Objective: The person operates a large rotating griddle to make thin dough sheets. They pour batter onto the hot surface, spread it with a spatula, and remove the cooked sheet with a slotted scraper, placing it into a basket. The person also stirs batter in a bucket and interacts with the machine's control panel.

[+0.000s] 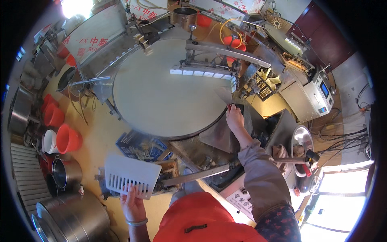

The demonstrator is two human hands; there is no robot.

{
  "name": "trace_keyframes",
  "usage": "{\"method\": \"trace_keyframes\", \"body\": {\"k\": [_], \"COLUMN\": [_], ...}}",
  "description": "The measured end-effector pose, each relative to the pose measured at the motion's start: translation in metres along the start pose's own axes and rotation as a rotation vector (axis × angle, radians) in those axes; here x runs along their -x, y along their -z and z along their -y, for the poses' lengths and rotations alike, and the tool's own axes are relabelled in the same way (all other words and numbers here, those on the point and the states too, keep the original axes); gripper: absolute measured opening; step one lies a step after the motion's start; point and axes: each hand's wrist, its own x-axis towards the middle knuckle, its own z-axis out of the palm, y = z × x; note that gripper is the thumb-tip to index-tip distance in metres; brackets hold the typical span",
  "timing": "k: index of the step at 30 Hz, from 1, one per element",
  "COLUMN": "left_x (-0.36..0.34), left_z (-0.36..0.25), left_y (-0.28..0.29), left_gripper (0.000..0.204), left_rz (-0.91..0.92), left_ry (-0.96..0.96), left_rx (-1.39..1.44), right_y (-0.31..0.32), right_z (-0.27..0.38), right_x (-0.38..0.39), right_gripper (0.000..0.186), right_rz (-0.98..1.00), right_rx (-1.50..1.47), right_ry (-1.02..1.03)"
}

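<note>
At the left, red bucket (68,139): it stands well apart from both hands.
Slotted white board (129,171): it is raised before the body, near the round plate (157,88); it may tip, because most of its surface lies above the grip.
Left hand (134,205): it is clamped on the board's lower edge; a loose pinch could cause a drop.
Blue crate (124,144): it is just beyond the board, so a careless swing could hit it.
White blocks (203,74): they form a row over the plate; a scraper (223,95) pushed too far could strike them.
Right hand (235,117): it is closed around the scraper's handle, at the plate's right edge; too steep a blade could scratch the surface.
</note>
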Motion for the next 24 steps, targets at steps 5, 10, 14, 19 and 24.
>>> {"method": "trace_keyframes", "body": {"k": [5, 10, 14, 19, 24], "left_x": [-0.004, -0.011, -0.018, -0.022, -0.019], "left_z": [0.004, 0.016, 0.021, 0.029, 0.035], "left_y": [-0.013, -0.018, -0.018, -0.021, -0.024], "left_gripper": [0.023, 0.025, 0.025, 0.027, 0.03], "left_rz": [-0.101, -0.139, -0.141, -0.115, -0.117], "left_ry": [-0.032, -0.005, 0.006, 0.003, 0.019], "left_rx": [-0.046, -0.041, -0.04, -0.054, -0.061], "right_y": [-0.027, -0.054, -0.056, -0.045, -0.054], "right_z": [-0.007, -0.005, -0.004, -0.016, -0.01], "right_x": [-0.062, -0.077, -0.061, -0.07, -0.071], "right_gripper": [0.034, 0.034, 0.035, 0.034, 0.035], "right_rz": [-0.02, 0.0, 0.022, -0.048, -0.001], "right_rx": [0.013, -0.061, -0.127, -0.087, -0.112], "right_ry": [-0.1, -0.162, -0.058, -0.04, -0.129]}}
